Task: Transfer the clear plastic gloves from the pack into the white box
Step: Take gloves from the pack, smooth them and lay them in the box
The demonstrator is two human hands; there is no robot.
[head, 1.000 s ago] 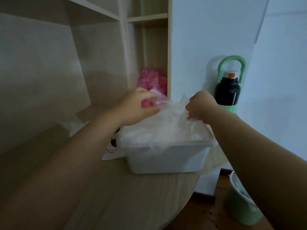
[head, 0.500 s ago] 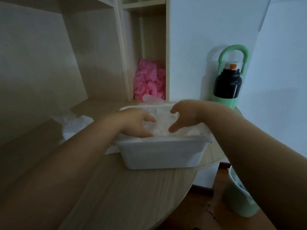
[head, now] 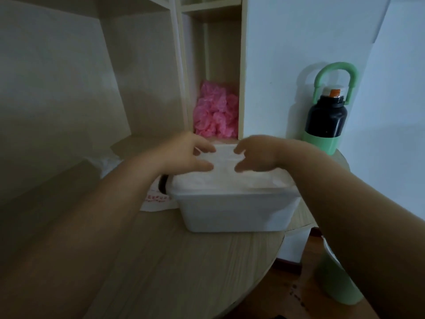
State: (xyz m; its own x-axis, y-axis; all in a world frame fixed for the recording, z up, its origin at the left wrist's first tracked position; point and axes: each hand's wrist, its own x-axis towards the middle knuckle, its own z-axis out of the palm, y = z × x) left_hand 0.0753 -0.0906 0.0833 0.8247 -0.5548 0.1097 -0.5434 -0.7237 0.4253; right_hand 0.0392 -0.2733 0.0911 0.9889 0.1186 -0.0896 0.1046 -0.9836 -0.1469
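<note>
The left hand [head: 184,155] and the right hand [head: 257,155] faced each other with loosely curled fingers over the heap of clear plastic gloves [head: 226,180] filling the white box [head: 236,214], which stood on the round wooden table [head: 184,261] near a black-and-green bottle [head: 326,120].

We see a matt white plastic box [head: 236,212] holding filmy clear gloves [head: 227,178] on a smooth wood-grain table [head: 174,272].

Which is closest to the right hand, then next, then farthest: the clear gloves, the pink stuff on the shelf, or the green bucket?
1. clear gloves, just under the right hand
2. pink stuff, behind it in the shelf
3. green bucket, down on the floor
</note>
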